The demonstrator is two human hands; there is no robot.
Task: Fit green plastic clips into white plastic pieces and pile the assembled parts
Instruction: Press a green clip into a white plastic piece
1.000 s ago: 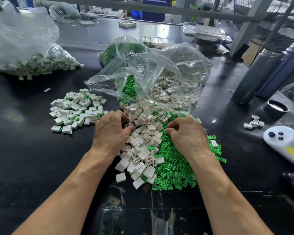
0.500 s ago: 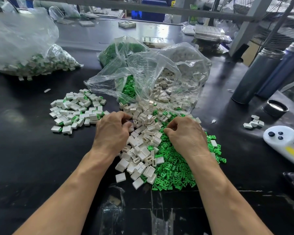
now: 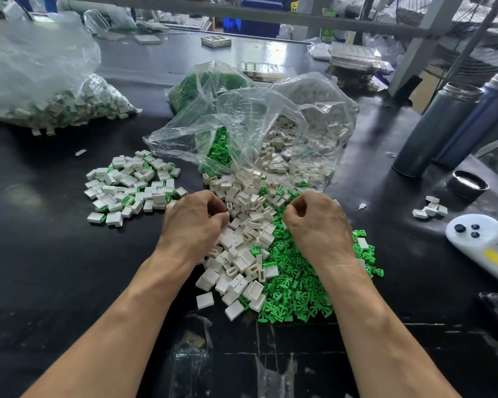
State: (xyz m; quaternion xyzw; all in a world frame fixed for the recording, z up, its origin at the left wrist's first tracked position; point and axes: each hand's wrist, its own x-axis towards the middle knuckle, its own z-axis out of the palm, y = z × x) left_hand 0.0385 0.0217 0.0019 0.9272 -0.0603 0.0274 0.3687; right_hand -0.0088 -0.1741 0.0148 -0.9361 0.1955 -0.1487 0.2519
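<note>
A heap of loose white plastic pieces [image 3: 242, 239] lies in front of me on the black table [image 3: 55, 268]. Beside it on the right spreads a heap of green plastic clips [image 3: 296, 291]. My left hand [image 3: 193, 222] hovers at the left edge of the white heap, its fingers curled and pinching a white piece at the fingertips. My right hand [image 3: 316, 225] is over the top of the green heap, fingers curled against the thumb on a small green clip that is mostly hidden. A pile of assembled white-and-green parts [image 3: 130, 188] lies to the left.
An open clear bag [image 3: 270, 124] spilling white pieces and green clips lies just beyond my hands. Another bag of assembled parts [image 3: 64, 104] sits far left. Two dark metal bottles [image 3: 434, 130], a black lid [image 3: 466, 185], a few white pieces [image 3: 430, 209] and a white controller [image 3: 477, 237] are on the right.
Both hands have lifted slightly off the heaps and drawn their fingers in. The left now pinches a white piece and the right has curled over the green clips.
</note>
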